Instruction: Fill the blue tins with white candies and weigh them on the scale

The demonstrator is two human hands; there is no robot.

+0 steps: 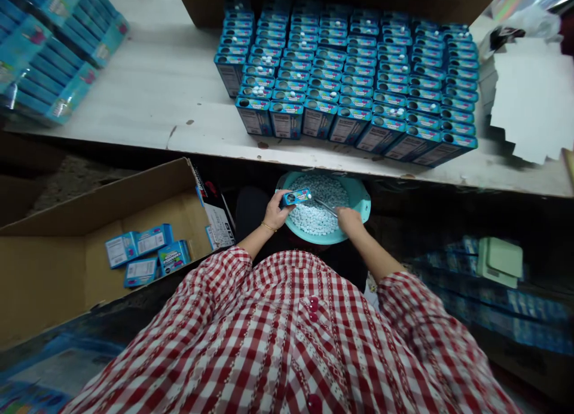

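Observation:
My left hand (pixel 275 212) is closed around a small blue candy box (pixel 296 197), its open round hole facing up and a white candy on its top. My right hand (pixel 350 221) grips the handle of a metal spoon (pixel 325 207), whose bowl end is over or among the candies and hard to make out. Both hands are above a turquoise basin (pixel 365 206), which holds a heap of small white candies (pixel 316 219). The box is over the basin's left side, close to the spoon's far end.
Rows of blue candy boxes (pixel 329 82) stand on the white table (pixel 179 91) ahead, some with candies on top. Wrapped packs (pixel 67 49) sit at its left. A cardboard carton (pixel 96 282) with several boxes is at my left; a pale green scale (pixel 500 261) is at right.

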